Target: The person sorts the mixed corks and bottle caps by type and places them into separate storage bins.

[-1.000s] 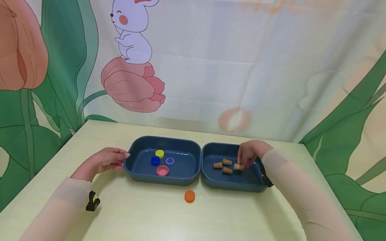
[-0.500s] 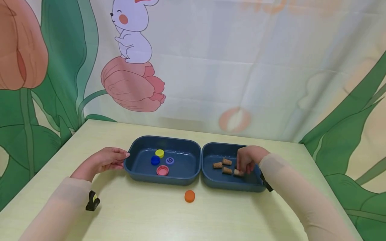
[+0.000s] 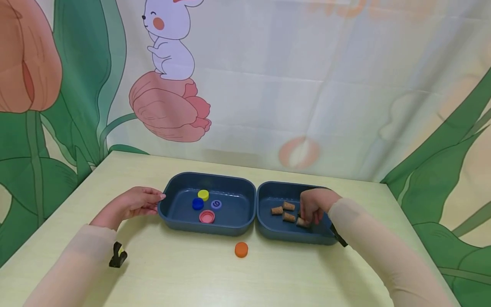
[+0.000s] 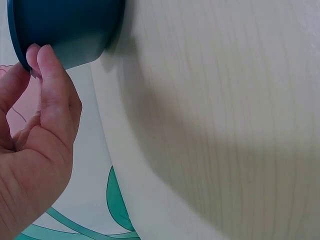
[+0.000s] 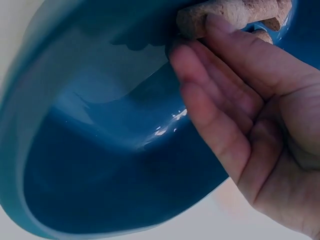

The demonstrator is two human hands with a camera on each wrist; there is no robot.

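In the head view, my left hand pinches the left rim of a dark blue tray. The left wrist view shows the fingertips against the outer wall of that blue tray. My right hand reaches down into a second, smaller blue tray, holding a cork low at its floor. Up close in the right wrist view, the thumb lies on that cork; the fingers partly hide its underside. Just left of it lie several more corks.
Inside the left tray are a yellow cap, a blue cap, a purple cap and a pink cap. An orange cap sits on the pale table in front. A printed curtain hangs behind.
The right hand has come lower and slightly nearer, bringing the cork toward the front of its tray beside the others. My left hand stays at the rim.
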